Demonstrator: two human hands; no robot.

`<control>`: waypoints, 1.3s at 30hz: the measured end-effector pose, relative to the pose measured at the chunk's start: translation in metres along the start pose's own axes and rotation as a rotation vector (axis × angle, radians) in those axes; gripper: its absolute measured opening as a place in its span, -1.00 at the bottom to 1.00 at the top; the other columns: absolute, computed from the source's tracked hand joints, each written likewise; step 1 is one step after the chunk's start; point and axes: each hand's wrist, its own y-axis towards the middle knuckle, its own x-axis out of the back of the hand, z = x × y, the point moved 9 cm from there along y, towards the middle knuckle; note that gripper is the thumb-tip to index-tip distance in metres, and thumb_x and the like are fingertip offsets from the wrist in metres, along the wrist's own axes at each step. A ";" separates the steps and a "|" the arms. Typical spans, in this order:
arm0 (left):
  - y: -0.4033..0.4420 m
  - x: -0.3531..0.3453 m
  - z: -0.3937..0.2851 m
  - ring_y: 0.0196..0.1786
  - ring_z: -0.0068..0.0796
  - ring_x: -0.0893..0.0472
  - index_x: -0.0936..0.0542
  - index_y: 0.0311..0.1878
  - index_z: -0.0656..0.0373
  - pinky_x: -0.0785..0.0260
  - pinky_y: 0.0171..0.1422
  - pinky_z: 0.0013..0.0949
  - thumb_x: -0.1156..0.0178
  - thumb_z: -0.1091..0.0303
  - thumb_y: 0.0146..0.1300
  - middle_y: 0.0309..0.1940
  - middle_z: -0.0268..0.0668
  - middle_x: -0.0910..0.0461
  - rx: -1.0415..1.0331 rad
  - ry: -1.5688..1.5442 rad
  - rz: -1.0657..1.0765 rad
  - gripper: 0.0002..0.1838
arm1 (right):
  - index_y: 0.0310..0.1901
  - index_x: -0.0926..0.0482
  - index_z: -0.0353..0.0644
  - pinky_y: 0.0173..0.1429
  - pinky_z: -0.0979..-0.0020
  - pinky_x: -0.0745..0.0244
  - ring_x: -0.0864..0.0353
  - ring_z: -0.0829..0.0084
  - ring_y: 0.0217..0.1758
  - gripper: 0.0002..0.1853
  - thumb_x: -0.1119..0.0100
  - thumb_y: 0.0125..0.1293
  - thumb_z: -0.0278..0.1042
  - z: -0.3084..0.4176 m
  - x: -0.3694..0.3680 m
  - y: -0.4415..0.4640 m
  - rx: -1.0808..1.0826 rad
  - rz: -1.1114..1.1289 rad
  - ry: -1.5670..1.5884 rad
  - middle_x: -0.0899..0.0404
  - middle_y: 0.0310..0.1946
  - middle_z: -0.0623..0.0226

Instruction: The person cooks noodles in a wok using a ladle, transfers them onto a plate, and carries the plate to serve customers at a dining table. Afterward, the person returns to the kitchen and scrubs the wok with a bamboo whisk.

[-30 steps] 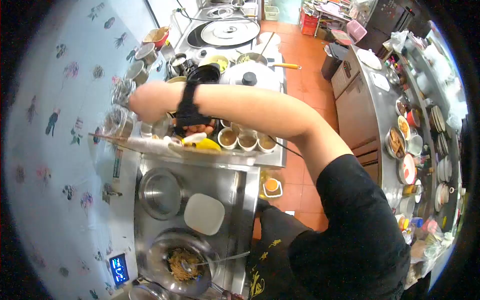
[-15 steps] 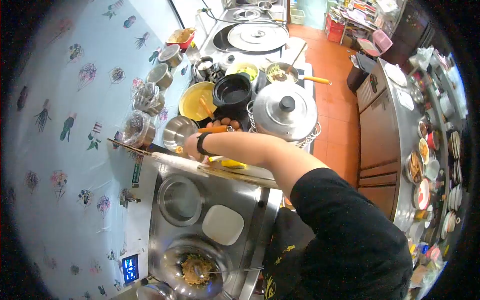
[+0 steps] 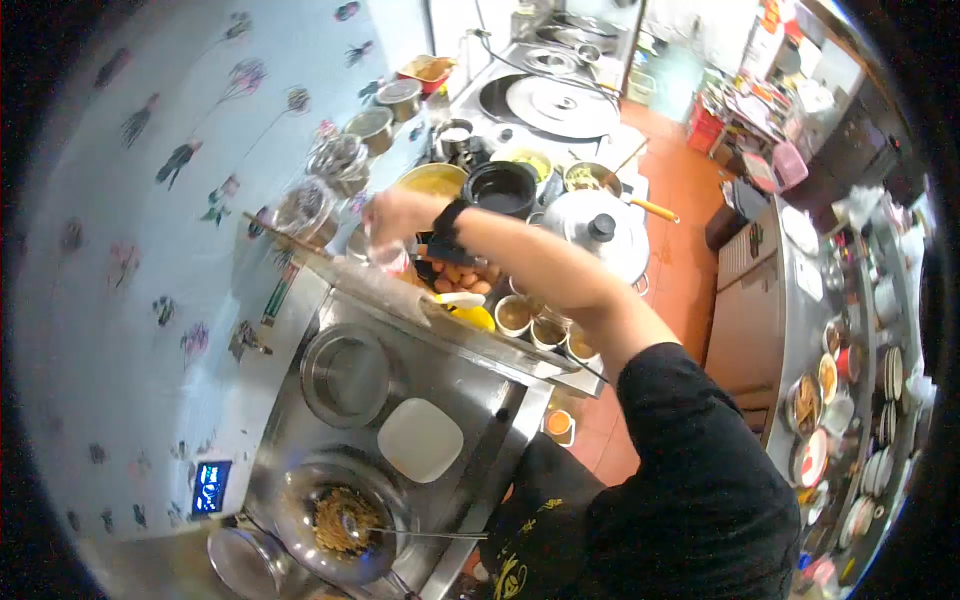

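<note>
The fingers (image 3: 376, 226) of the right hand (image 3: 400, 214) are bent downward but blurred; I cannot tell whether they grip anything. Just on their near side stands a blurred red-and-white container (image 3: 393, 262), touching or apart unclear. Right of it lie brown eggs (image 3: 468, 280), and farther right, white round cups of brown liquid (image 3: 514, 315). Beyond the hand sits a yellow round pot (image 3: 436, 180). Nearer, on the steel table (image 3: 462, 378), rests a white square plate (image 3: 420, 440).
</note>
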 end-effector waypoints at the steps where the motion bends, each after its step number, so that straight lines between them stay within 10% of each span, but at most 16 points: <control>1: -0.023 -0.019 -0.007 -0.54 -0.60 -0.37 -0.53 -0.49 -0.05 -0.27 -0.43 -0.42 -0.37 0.07 0.34 -0.62 -0.46 -0.46 0.163 -0.166 0.015 -0.66 | -0.06 -0.72 -0.22 -0.19 0.17 -0.57 -0.71 0.19 -0.29 -0.53 -0.38 0.05 -0.07 0.020 0.036 -0.008 0.062 -0.101 0.024 -0.73 -0.36 0.09; 2: -0.025 -0.011 -0.019 -0.52 -0.60 -0.42 -0.58 -0.45 -0.04 -0.28 -0.43 -0.43 -0.39 0.08 0.33 -0.59 -0.45 -0.50 -0.132 0.087 -0.048 -0.70 | -0.05 -0.72 -0.21 -0.19 0.20 -0.57 -0.69 0.23 -0.31 -0.54 -0.37 0.07 -0.07 0.044 0.071 -0.019 0.111 -0.167 -0.003 -0.72 -0.39 0.11; 3: -0.059 -0.035 -0.032 -0.53 -0.59 -0.41 -0.60 -0.40 -0.02 -0.29 -0.41 -0.44 -0.39 0.10 0.32 -0.58 -0.48 -0.50 0.122 -0.171 -0.123 -0.74 | -0.04 -0.71 -0.21 -0.20 0.24 -0.57 -0.68 0.27 -0.33 -0.54 -0.37 0.08 -0.06 0.070 0.106 -0.033 0.158 -0.237 -0.032 -0.70 -0.41 0.14; 11: -0.115 -0.084 -0.108 -0.70 -0.58 -0.17 -0.46 -0.47 -0.07 -0.12 -0.58 -0.39 -0.20 0.03 0.45 -0.73 -0.50 -0.23 -0.071 -0.195 0.246 -0.63 | 0.02 -0.68 -0.20 0.12 0.33 -0.60 -0.70 0.42 -0.08 -0.59 -0.49 0.23 -0.15 0.246 0.299 -0.195 0.492 -0.949 0.120 -0.75 -0.12 0.24; 13: -0.093 -0.063 -0.086 -0.66 -0.55 -0.24 -0.48 -0.45 -0.05 -0.17 -0.53 -0.38 -0.18 0.05 0.46 -0.68 -0.48 -0.30 -0.058 -0.297 0.325 -0.66 | 0.57 0.00 -0.14 0.14 0.16 -0.70 -0.66 0.24 0.10 0.00 -0.50 0.23 -0.35 0.266 0.262 -0.211 0.611 -0.696 0.521 -0.53 0.15 0.05; 14: -0.047 -0.054 -0.061 -0.61 -0.53 -0.33 -0.50 -0.42 -0.03 -0.22 -0.48 -0.38 -0.18 0.08 0.46 -0.62 -0.46 -0.39 -0.045 -0.227 0.418 -0.68 | 0.05 -0.64 -0.22 0.15 0.35 -0.59 -0.70 0.43 -0.05 -0.55 -0.51 0.23 -0.16 0.257 0.236 -0.214 0.352 -0.849 0.219 -0.74 -0.09 0.29; 21: -0.003 -0.055 -0.014 -0.46 -0.36 -0.55 -0.52 -0.32 0.15 -0.40 -0.32 -0.27 -0.21 0.25 0.42 -0.49 -0.32 -0.53 0.006 -0.516 0.565 -0.78 | 0.13 -0.57 -0.20 0.02 0.41 -0.61 -0.69 0.54 -0.09 -0.62 -0.33 0.27 -0.42 0.327 -0.057 -0.214 0.216 -0.207 0.344 -0.72 -0.09 0.37; 26: -0.001 -0.065 -0.014 -0.50 -0.35 -0.56 -0.51 -0.28 0.14 -0.41 -0.38 -0.27 -0.24 0.35 0.38 -0.50 -0.30 -0.53 0.021 -0.614 0.648 -0.86 | 0.27 -0.50 -0.21 -0.06 0.08 -0.58 -0.72 -0.06 -0.14 -0.17 -0.45 0.05 0.18 0.407 -0.219 -0.241 0.129 0.188 -0.214 -0.71 -0.23 -0.06; 39: -0.011 -0.084 -0.021 -0.55 -0.28 -0.58 -0.50 -0.25 0.17 -0.45 -0.45 -0.25 -0.30 0.36 0.32 -0.53 -0.28 -0.52 -0.001 -0.692 0.621 -0.83 | -0.36 -0.78 0.00 -0.25 0.25 -0.66 -0.81 0.28 -0.28 -0.87 -0.28 0.22 -0.23 0.457 -0.257 -0.239 0.257 0.208 -1.099 -0.78 -0.36 0.26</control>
